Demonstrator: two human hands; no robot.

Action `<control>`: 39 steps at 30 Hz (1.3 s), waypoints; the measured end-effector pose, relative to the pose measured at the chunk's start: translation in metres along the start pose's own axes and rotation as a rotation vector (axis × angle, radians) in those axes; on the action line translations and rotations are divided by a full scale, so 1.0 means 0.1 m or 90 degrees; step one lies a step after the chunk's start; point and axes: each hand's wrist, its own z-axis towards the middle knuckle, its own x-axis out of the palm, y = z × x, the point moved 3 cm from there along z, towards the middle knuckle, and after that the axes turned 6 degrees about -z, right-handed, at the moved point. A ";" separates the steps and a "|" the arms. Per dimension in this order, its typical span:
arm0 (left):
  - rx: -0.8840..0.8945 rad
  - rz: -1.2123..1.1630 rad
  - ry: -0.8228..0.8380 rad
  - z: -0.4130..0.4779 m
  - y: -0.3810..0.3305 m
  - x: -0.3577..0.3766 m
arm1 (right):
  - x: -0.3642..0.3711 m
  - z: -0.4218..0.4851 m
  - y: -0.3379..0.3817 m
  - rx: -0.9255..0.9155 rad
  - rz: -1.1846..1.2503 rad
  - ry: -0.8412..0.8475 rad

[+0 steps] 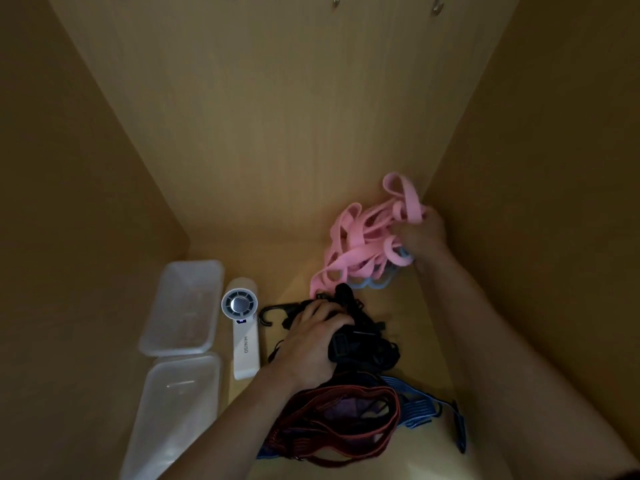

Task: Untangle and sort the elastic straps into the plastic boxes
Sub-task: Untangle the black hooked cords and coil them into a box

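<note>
Right hand (424,237), centre right of frame: fingers (405,233) curled and clamped on a tangle of flat pink elastic straps (360,244). 1 pink loop stands above the hand, close to the back right corner. The rest of the tangle trails down-left onto the wooden cabinet floor (277,265). A pale blue strap (374,282) pokes out under the pink tangle's lower edge, just below the hand.

Left hand (311,341), lower centre: fingers (311,310) bent over and gripping a clump of black webbing straps (367,344) with plastic buckles. The clump lies on the floor, its top edge touching the pink tangle's low end. A black hook (266,315) sticks out left of the hand.

Below the left wrist, bottom centre: a coil of dark red elastic cords (332,427) lies over a purple cloth (346,410). A blue striped elastic strap (419,407) runs out to its right.

Left side of frame: 2 clear plastic boxes, rectangular, lie end to end, 1 upper (183,306) and 1 lower (176,410). No straps show in either. A white handheld fan (242,334) lies flat between the boxes and the black clump, grille end up-frame.

Top edge: 2 metal hooks (336,1) (437,8) on the back wall.
</note>
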 end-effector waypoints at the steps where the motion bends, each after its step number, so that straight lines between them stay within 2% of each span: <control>1: 0.001 -0.002 -0.002 0.01 -0.01 0.00 | -0.05 0.04 0.11 -0.016 0.022 -0.013; 9: 0.016 0.054 0.025 0.26 -0.07 0.02 | -0.34 -0.21 0.88 -0.197 0.025 -0.101; 16: 0.014 0.107 0.032 0.42 -0.06 0.10 | -0.52 -0.35 1.13 -0.306 0.059 -0.252; 20: -0.009 0.094 0.027 0.44 -0.04 0.12 | -0.46 -0.28 1.02 -0.333 0.004 -0.274; 23: -0.037 0.077 0.034 0.51 -0.05 0.10 | -0.29 -0.29 0.78 -0.364 -0.212 -0.215; 26: -0.073 0.041 0.038 0.65 -0.03 0.10 | 0.01 -0.30 0.34 -0.382 -0.468 -0.096; 28: -0.094 0.035 0.026 0.74 -0.01 0.10 | 0.21 -0.23 -0.10 -0.326 -0.631 0.011; 30: -0.114 0.034 0.030 0.81 0.00 0.12 | 0.29 -0.19 -0.50 -0.219 -0.727 0.107; 33: -0.118 0.035 0.046 0.86 -0.02 0.11 | 0.23 -0.09 -0.74 -0.116 -0.700 0.205; 35: -0.117 -0.004 0.063 0.84 -0.03 0.06 | 0.20 -0.04 -0.63 -0.105 -0.571 0.222; 37: -0.108 -0.058 0.061 0.75 -0.06 -0.03 | 0.16 -0.06 -0.44 -0.141 -0.368 0.189; 39: -0.107 -0.084 0.033 0.58 -0.09 -0.14 | 0.09 -0.13 -0.37 -0.210 -0.265 0.156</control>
